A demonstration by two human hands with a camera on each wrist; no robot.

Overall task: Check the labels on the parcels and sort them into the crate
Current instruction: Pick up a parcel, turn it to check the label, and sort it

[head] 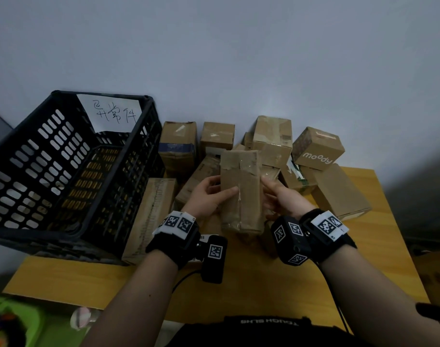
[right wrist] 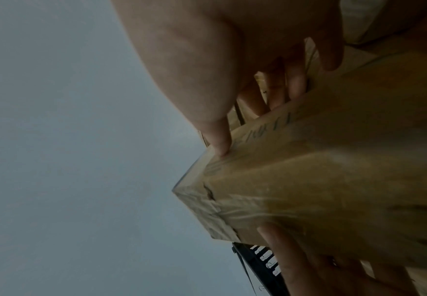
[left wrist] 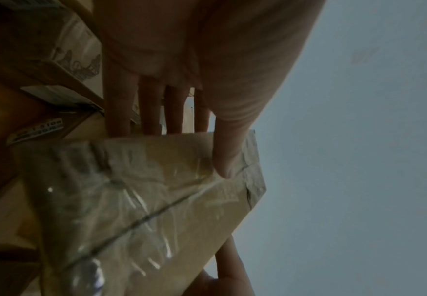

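Note:
A tall brown cardboard parcel (head: 240,191) wrapped in clear tape is held upright above the table between both hands. My left hand (head: 211,194) grips its left side, thumb across the front face and fingers behind. My right hand (head: 280,197) grips the right side the same way. In the left wrist view the thumb (left wrist: 228,152) presses on the taped parcel (left wrist: 143,200). The right wrist view shows the thumb (right wrist: 217,138) on the parcel's (right wrist: 321,180) edge, fingers behind. The black slotted crate (head: 63,171) stands at the left, tilted, with a handwritten paper sign (head: 113,112).
Several cardboard parcels are piled against the wall behind the held one, among them a box marked "moody" (head: 317,149). A long flat box (head: 151,216) lies beside the crate. The yellow wooden table (head: 379,259) ends at the right and near edges.

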